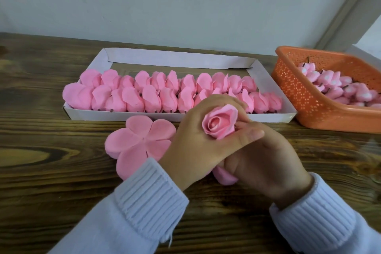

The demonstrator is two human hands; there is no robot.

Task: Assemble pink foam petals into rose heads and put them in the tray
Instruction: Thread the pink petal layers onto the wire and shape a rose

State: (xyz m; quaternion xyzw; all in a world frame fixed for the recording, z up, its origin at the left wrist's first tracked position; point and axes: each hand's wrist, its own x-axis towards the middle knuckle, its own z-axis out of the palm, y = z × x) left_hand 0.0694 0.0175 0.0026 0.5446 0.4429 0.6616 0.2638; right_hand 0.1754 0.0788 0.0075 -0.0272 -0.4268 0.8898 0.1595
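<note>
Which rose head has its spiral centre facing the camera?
The rose head held in the left hand and right hand, before the tray; those in it show only outer petals.

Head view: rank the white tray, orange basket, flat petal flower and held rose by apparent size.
1. white tray
2. orange basket, though the frame edge cuts it off
3. flat petal flower, partly hidden
4. rose, smallest
</note>
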